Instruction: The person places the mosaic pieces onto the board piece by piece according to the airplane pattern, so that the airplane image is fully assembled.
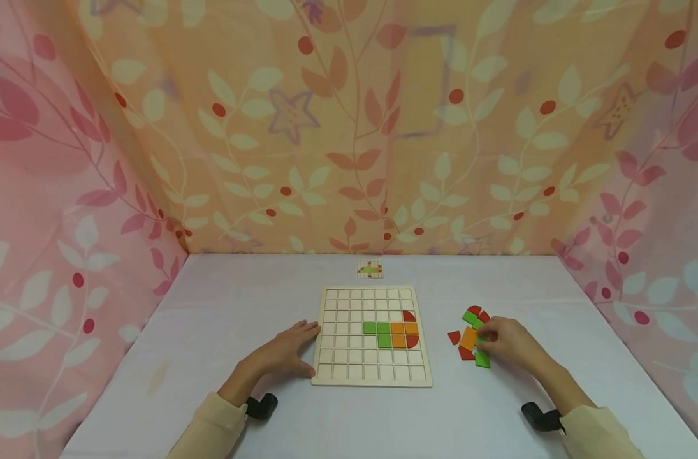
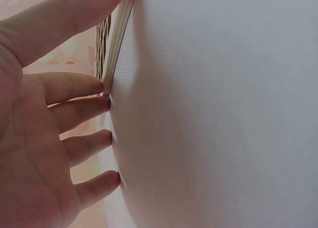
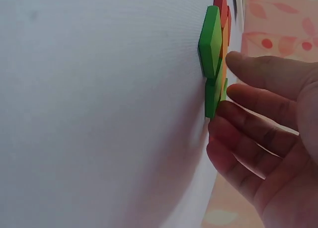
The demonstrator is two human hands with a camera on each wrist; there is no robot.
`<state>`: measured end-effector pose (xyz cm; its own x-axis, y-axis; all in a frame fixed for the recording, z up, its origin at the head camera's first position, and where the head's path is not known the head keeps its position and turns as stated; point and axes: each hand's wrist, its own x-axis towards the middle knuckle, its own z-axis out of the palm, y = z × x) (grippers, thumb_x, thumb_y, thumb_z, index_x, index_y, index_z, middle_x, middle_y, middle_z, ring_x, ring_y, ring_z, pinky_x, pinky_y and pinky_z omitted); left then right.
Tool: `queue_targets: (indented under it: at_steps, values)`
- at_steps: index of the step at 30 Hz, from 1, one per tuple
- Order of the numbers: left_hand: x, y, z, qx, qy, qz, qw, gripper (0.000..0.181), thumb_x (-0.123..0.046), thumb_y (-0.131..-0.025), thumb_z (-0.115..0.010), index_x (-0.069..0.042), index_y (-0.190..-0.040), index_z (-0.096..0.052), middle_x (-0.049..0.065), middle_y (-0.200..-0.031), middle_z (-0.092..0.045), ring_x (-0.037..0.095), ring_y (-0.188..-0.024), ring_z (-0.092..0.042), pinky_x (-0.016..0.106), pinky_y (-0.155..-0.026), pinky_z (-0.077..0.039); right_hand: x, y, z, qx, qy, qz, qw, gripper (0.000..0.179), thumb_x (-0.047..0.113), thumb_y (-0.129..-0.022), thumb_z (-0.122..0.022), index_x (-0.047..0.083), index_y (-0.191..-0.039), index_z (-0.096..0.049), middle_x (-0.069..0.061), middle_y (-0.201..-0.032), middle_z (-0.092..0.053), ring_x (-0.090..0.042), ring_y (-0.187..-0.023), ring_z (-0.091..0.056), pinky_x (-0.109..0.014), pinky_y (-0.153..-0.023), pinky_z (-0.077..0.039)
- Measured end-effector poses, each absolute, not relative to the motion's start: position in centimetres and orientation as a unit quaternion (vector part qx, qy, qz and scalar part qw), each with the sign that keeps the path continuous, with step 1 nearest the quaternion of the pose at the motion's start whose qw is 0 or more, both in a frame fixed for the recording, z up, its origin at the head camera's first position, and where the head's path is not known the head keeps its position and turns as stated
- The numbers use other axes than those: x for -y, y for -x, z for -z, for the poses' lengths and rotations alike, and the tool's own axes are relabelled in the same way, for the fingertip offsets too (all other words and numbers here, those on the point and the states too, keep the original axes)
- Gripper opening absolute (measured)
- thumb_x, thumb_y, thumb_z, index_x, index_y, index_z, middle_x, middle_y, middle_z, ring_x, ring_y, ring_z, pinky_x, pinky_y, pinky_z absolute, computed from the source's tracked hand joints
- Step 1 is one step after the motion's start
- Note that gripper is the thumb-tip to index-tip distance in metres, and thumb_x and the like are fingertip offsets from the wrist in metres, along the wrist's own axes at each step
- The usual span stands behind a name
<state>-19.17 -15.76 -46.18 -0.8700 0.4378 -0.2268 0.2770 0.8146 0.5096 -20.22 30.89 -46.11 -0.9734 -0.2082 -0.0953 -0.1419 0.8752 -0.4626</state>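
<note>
A pale wooden board (image 1: pixel 349 368) with a square grid lies mid-table. In its right half sit several green tiles (image 1: pixel 384 341), orange tiles (image 1: pixel 398 328) and red rounded pieces (image 1: pixel 412 342). My left hand (image 1: pixel 285 350) rests at the board's left edge; the left wrist view shows its fingers (image 2: pixel 84 148) spread and nearly straight, touching the table beside the edge. Over a loose heap of pieces, my right hand (image 1: pixel 506 341) has its fingertips at the green ones. In the right wrist view a green piece (image 3: pixel 210 41) lies by the thumb, and no piece is seen gripped.
The heap right of the board also holds an orange piece (image 1: pixel 468 338) and several red ones, one red piece (image 1: pixel 454 337) lying slightly apart. Behind the board lies a small pattern card (image 1: pixel 370 268). Patterned curtains (image 1: pixel 349 127) stand around the white table (image 1: pixel 239 287).
</note>
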Motion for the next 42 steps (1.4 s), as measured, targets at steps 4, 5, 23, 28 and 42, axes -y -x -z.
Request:
queue_targets:
  at_steps: [4,5,23,28,42]
  values:
    - [15.7,19.3,46.3,-0.938,-0.192,-0.235,0.170,0.090,-0.025,-0.073,-0.085,-0.003,-0.147,-0.040,0.012,-0.157,-0.036,0.036,-0.149,-0.023,0.057,-0.117,-0.026,-30.8,20.0,46.2,-0.969,0.087,0.221,0.071,0.026,0.017,-0.079,-0.078,0.001,-0.099,-0.073,-0.002,-0.081,-0.059,-0.017,-0.076,-0.050,-0.029,-0.067,-0.048]
    - [15.7,19.3,46.2,-0.937,-0.191,-0.236,0.171,0.090,-0.025,-0.073,-0.085,-0.003,-0.147,-0.040,0.012,-0.157,-0.036,0.036,-0.149,-0.023,0.057,-0.117,-0.025,-30.8,20.0,46.2,-0.969,0.088,0.219,0.069,0.026,0.017,-0.079,-0.079,0.000,-0.099,-0.073,-0.002,-0.082,-0.059,-0.017,-0.076,-0.050,-0.029,-0.067,-0.049]
    - [15.8,19.2,46.3,-0.937,-0.192,-0.238,0.167,0.089,-0.025,-0.073,-0.085,-0.002,-0.147,-0.041,0.014,-0.156,-0.036,0.037,-0.149,-0.023,0.059,-0.116,-0.025,-31.1,19.6,46.0,-0.971,0.091,0.216,0.048,0.025,0.015,-0.079,-0.078,0.001,-0.100,-0.073,-0.003,-0.086,-0.063,-0.017,-0.079,-0.054,-0.038,-0.076,-0.056]
    - [15.8,19.2,46.5,-0.939,-0.192,-0.233,0.166,0.089,-0.025,-0.073,-0.085,-0.003,-0.147,-0.041,0.013,-0.156,-0.036,0.037,-0.149,-0.023,0.059,-0.116,-0.025,-30.5,19.7,45.7,-0.968,0.091,0.229,0.044,0.026,0.014,-0.080,-0.076,0.001,-0.102,-0.073,-0.003,-0.086,-0.063,-0.018,-0.080,-0.055,-0.039,-0.077,-0.056]
    - [15.7,19.1,46.4,-0.940,-0.188,-0.231,0.169,0.090,-0.025,-0.072,-0.086,-0.003,-0.147,-0.041,0.012,-0.156,-0.037,0.036,-0.149,-0.023,0.058,-0.116,-0.026,-27.5,20.0,45.4,-0.965,0.123,0.231,0.003,0.023,0.015,-0.078,-0.078,0.004,-0.098,-0.074,-0.004,-0.090,-0.068,-0.015,-0.079,-0.054,-0.028,-0.067,-0.050]
